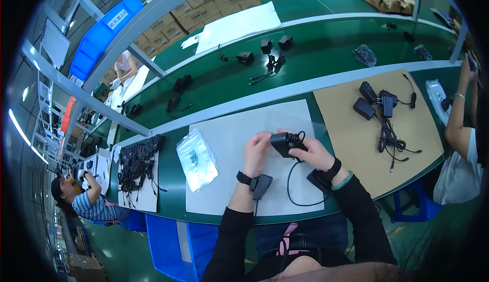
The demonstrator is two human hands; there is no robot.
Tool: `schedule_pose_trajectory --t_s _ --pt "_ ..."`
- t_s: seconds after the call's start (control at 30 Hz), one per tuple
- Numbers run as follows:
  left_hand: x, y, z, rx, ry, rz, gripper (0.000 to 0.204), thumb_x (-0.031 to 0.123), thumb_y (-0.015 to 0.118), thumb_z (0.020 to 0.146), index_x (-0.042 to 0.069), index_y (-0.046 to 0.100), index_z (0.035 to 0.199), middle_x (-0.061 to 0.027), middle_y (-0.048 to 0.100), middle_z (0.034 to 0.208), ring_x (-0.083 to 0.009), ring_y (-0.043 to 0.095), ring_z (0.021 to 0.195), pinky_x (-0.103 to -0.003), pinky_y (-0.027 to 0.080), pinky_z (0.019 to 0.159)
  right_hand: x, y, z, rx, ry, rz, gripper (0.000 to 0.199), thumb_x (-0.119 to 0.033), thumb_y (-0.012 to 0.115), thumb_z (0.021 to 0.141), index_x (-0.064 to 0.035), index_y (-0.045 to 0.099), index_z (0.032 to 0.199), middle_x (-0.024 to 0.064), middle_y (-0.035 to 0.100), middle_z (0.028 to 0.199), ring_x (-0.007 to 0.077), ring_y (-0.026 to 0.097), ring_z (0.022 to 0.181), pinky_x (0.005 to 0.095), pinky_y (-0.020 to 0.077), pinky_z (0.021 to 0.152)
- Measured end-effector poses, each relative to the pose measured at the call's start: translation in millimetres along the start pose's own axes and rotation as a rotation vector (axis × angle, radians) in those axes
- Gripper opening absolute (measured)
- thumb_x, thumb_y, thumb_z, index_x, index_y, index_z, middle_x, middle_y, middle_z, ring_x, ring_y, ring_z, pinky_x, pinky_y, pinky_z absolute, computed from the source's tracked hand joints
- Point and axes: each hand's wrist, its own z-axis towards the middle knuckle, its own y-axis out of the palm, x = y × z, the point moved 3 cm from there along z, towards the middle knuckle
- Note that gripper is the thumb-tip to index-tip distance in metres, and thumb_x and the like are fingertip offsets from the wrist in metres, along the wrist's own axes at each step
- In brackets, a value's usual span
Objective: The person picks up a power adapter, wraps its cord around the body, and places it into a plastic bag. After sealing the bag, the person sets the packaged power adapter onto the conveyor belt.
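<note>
**Both hands on a black power adapter above the desk**

I sit at the near edge of a green desk (173, 180), with bare white paper (229, 144) open in front of me. My left hand (257, 152) and right hand (315, 153) meet over it, fingers closed around a black adapter (283, 143). Its cable (291, 188) loops down below my right wrist. A clear plastic bag (196, 159) lies well left of my hands.

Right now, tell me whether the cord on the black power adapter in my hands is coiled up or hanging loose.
Hanging loose: the thin black cord droops in one open loop from the black power adapter onto the white sheet, held between left hand and right hand.
</note>
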Motion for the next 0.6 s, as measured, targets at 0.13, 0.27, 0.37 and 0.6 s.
schedule_pose_trajectory --t_s 0.13,0.27,0.37,0.6 --pt "0.7 8.3 -6.1 -0.044 0.149 0.161 0.009 0.005 0.059 0.082 0.008 0.05 0.083 0.0003 0.054 0.083 -0.0092 0.051 0.081 -0.024 0.041 0.075 4.1 3.3 1.8 -0.084 -0.027 -0.175 0.043 -0.012 0.06 0.084 -0.0035 0.047 0.125 0.005 0.056 0.108 0.0112 0.053 0.085 0.0232 0.0435 0.076" --pt "6.9 0.3 -7.4 -0.136 0.133 0.417 0.012 0.003 0.059 0.081 0.008 0.048 0.081 -0.0005 0.053 0.083 -0.0099 0.051 0.08 -0.024 0.042 0.075 14.9 -1.7 1.8 -0.077 0.062 -0.149 0.042 -0.01 0.061 0.083 -0.0028 0.048 0.122 0.0068 0.055 0.109 0.0127 0.053 0.087 0.0241 0.0431 0.078" --pt "18.1 -19.5 -3.3 -0.167 0.081 0.352 0.013 0.003 0.059 0.082 0.008 0.047 0.082 -0.0013 0.053 0.085 -0.0103 0.051 0.079 -0.024 0.043 0.073 14.5 -1.8 0.3 -0.009 0.064 -0.14 0.042 -0.009 0.061 0.082 -0.0027 0.048 0.121 0.0064 0.054 0.108 0.0127 0.053 0.087 0.0239 0.0431 0.078" --pt "26.9 -6.3 -8.3 0.134 0.065 0.068 0.011 0.009 0.06 0.084 0.005 0.05 0.086 -0.0025 0.054 0.087 -0.0102 0.054 0.077 -0.025 0.047 0.065 2.1 -9.1 1.9 0.232 -0.16 -0.288 0.048 -0.004 0.059 0.079 -0.0028 0.045 0.124 0.0049 0.054 0.099 0.0084 0.051 0.081 0.0187 0.0411 0.071"
